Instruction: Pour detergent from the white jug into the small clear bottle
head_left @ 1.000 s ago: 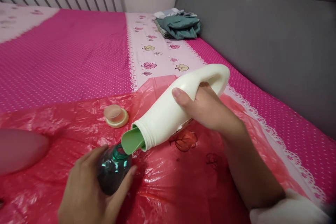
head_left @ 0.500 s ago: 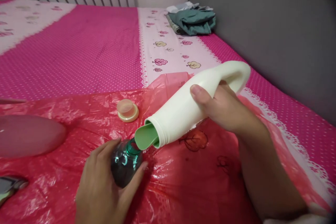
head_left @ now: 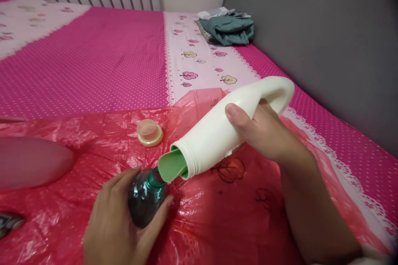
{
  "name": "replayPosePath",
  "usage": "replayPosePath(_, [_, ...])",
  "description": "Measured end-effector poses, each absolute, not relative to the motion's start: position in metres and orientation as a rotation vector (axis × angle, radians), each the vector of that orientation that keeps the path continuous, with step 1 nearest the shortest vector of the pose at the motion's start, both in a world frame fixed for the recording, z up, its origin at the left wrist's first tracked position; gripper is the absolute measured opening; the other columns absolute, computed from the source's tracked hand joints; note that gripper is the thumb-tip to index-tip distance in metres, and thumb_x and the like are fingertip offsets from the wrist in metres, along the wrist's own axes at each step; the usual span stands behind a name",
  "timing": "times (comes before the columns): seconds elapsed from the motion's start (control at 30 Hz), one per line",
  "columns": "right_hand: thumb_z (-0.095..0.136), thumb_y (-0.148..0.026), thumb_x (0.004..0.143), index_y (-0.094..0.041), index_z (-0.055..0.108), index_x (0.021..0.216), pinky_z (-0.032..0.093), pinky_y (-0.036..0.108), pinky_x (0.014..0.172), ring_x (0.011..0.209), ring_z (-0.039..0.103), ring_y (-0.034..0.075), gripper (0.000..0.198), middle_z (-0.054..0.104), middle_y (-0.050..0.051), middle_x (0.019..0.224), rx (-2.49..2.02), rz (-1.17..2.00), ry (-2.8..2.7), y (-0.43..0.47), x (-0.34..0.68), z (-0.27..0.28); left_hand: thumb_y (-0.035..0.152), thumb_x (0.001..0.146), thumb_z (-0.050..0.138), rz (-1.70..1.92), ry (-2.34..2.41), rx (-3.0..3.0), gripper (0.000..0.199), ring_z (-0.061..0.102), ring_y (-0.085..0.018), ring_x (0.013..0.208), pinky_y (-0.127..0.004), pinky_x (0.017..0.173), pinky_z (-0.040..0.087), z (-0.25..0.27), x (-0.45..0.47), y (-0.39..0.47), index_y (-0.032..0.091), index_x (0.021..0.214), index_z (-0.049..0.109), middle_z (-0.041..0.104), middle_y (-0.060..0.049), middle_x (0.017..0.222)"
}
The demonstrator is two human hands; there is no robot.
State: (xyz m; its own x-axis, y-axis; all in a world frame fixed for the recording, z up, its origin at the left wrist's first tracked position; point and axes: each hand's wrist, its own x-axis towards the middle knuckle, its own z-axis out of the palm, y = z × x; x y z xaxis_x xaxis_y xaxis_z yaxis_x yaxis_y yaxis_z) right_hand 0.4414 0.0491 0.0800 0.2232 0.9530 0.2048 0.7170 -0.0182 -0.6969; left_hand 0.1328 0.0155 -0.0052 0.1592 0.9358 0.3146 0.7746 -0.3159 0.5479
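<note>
My right hand (head_left: 258,130) grips a white detergent bottle (head_left: 211,136) by its handle, with the thumb along its side. The bottle is tilted so that its green pouring spout (head_left: 171,165) points down to the left. Right under the spout is the mouth of a small dark green, see-through bottle (head_left: 146,196). Around that small bottle curl the fingers and thumb of my left hand (head_left: 118,215). Whether liquid runs between the two I cannot make out. A cap with a clear cup top (head_left: 149,133) lies just behind the small bottle.
Red plastic sheeting (head_left: 93,145) covers the near part of a pink bedspread (head_left: 118,58). At the left edge lie a pink rounded object (head_left: 34,161) and a dark item (head_left: 9,223), partly cut off. Folded clothes (head_left: 230,27) lie by the grey headboard (head_left: 311,41).
Both hands keep their holds, and the spout stays at the small bottle's mouth. The view has shifted slightly, and the items at the left edge show less.
</note>
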Motion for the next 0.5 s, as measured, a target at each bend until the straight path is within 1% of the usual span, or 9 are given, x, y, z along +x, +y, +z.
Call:
replayPosePath(0.13, [0.042, -0.095, 0.086, -0.018, 0.064, 0.101, 0.045, 0.056, 0.102, 0.104, 0.061, 0.029, 0.082, 0.068, 0.014, 0.11, -1.784, 0.436, -1.544, 0.0499, 0.4405, 0.0807, 0.079, 0.089, 0.07, 0.898, 1.645, 2.204, 0.073, 0.071, -0.041, 0.115, -0.068, 0.104, 0.059, -0.0074, 0.1296, 0.0167, 0.029, 0.141, 0.058, 0.069, -0.012, 0.129])
replayPosePath(0.27, [0.041, -0.096, 0.085, -0.018, 0.064, 0.103, 0.043, 0.062, 0.108, 0.108, 0.06, 0.031, 0.083, 0.068, 0.014, 0.111, -1.801, 0.433, -1.535, 0.0489, 0.4398, 0.0809, 0.077, 0.09, 0.071, 0.878, 1.649, 2.21, 0.072, 0.07, -0.041, 0.116, -0.068, 0.107, 0.058, -0.0068, 0.1293, 0.0162, 0.029, 0.142, 0.057, 0.068, -0.012, 0.13])
replayPosePath(0.4, [0.04, -0.097, 0.084, -0.018, 0.064, 0.104, 0.044, 0.062, 0.107, 0.109, 0.061, 0.032, 0.085, 0.067, 0.014, 0.113, -1.804, 0.433, -1.53, 0.0487, 0.4397, 0.0802, 0.075, 0.09, 0.072, 0.873, 1.667, 2.177, 0.072, 0.071, -0.04, 0.114, -0.066, 0.106, 0.058, -0.0052, 0.1304, 0.0145, 0.029, 0.143, 0.056, 0.068, -0.012, 0.129])
replayPosePath(0.5, [0.039, -0.098, 0.083, -0.018, 0.064, 0.105, 0.044, 0.063, 0.107, 0.108, 0.06, 0.032, 0.087, 0.066, 0.015, 0.113, -1.794, 0.422, -1.543, 0.0507, 0.4401, 0.0796, 0.077, 0.089, 0.071, 0.877, 1.679, 2.177, 0.073, 0.071, -0.04, 0.112, -0.066, 0.104, 0.059, -0.0043, 0.1306, 0.014, 0.028, 0.141, 0.057, 0.068, -0.012, 0.127])
